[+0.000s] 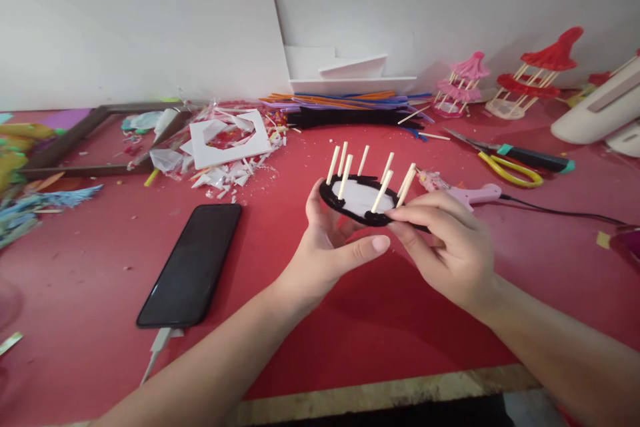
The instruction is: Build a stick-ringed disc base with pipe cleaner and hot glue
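A round white foam base [361, 197] is held above the table in front of me. Several short wooden sticks [346, 177] stand up around its edge. A black pipe cleaner [345, 215] winds round the sticks along the rim. My left hand [330, 240] grips the base from the left and below, its thumb reaching along the near side. At the right of the rim, my right hand [445, 240] pinches the black pipe cleaner, with a tail of it passing by the fingers. Some of the left fingers are hidden under the base.
A phone [190, 267] with a cable lies at left. Foam scraps [230, 140] and bundled pipe cleaners [345, 113] lie behind. To the right are pliers [530, 159], scissors [510, 170], a pink corded glue gun [475, 196], and pink [463, 83] and red pagoda models [535, 77].
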{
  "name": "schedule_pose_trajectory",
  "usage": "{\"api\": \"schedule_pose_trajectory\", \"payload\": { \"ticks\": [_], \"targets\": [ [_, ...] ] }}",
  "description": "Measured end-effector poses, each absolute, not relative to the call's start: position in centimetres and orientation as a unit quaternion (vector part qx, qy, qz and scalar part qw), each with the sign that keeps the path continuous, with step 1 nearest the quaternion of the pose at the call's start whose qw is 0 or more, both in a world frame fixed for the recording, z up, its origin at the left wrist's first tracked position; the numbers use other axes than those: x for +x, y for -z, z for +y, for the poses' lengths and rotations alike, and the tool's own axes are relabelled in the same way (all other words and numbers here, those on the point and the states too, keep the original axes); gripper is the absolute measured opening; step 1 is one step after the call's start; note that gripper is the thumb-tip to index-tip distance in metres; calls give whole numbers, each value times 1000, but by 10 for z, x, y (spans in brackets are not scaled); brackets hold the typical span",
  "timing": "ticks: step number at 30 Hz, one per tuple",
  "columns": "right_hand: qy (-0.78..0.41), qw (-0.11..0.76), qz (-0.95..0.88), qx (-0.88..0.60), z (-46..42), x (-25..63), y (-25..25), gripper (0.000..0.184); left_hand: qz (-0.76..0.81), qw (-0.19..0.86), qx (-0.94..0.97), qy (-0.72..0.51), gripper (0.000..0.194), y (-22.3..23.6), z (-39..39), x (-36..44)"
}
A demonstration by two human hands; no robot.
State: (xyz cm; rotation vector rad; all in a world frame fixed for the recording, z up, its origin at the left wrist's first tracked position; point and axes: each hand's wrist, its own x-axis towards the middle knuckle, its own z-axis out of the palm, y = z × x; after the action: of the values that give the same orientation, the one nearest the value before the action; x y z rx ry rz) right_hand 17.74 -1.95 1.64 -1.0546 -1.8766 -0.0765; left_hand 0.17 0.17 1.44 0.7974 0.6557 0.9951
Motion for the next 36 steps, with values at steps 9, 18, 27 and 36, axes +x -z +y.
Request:
{"api": "schedule_pose_trajectory", "payload": {
  "ticks": [9,18,27,36],
  "targets": [
    [71,452,-780,-427,-21,180,-16,22,299,822,295,-385,40,-14,7,-2],
    [144,429,-793,-408,-22,178,-16,20,286,807,306,-416,27,-12,7,1],
    [169,427,-788,-409,-23,174,-19,21,308,764,352,-443,30,-12,5,4],
    [154,428,-798,-396,-22,175,-19,19,340,761,351,-427,25,-11,6,2]
  ]
}}
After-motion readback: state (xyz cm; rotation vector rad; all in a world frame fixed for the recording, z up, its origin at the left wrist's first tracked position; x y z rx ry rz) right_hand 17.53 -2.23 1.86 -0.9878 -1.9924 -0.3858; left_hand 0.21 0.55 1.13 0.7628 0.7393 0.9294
